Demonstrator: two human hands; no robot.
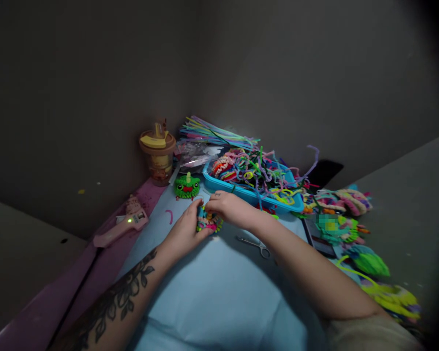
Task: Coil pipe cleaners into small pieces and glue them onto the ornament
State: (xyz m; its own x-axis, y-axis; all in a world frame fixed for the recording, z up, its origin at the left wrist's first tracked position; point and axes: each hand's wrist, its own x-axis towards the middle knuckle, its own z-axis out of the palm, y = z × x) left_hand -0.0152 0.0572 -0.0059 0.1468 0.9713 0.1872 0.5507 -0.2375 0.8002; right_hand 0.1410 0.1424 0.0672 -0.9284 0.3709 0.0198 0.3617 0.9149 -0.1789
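Note:
My left hand (pixel 188 225) is wrapped round the near-left side of a small multicoloured pipe-cleaner figure (pixel 208 226), holding it just above the blue cloth (pixel 219 278). From the right, my right hand (pixel 225 207) reaches over its top with fingers bent together against it. Whether a separate small piece is pinched there is hidden. A green pipe-cleaner figure (pixel 187 187) with eyes and a red mouth stands a little beyond my hands. Small scissors (pixel 255 246) lie on the cloth below my right forearm.
A blue tray (pixel 234 189) heaped with pipe-cleaner scraps sits behind my hands, with a bundle of pipe cleaners (pixel 219 134) beyond. At left are a pink glue gun (pixel 120 228), its light on, and a lidded cup (pixel 159 156). Bright pipe-cleaner coils (pixel 369 261) lie at right.

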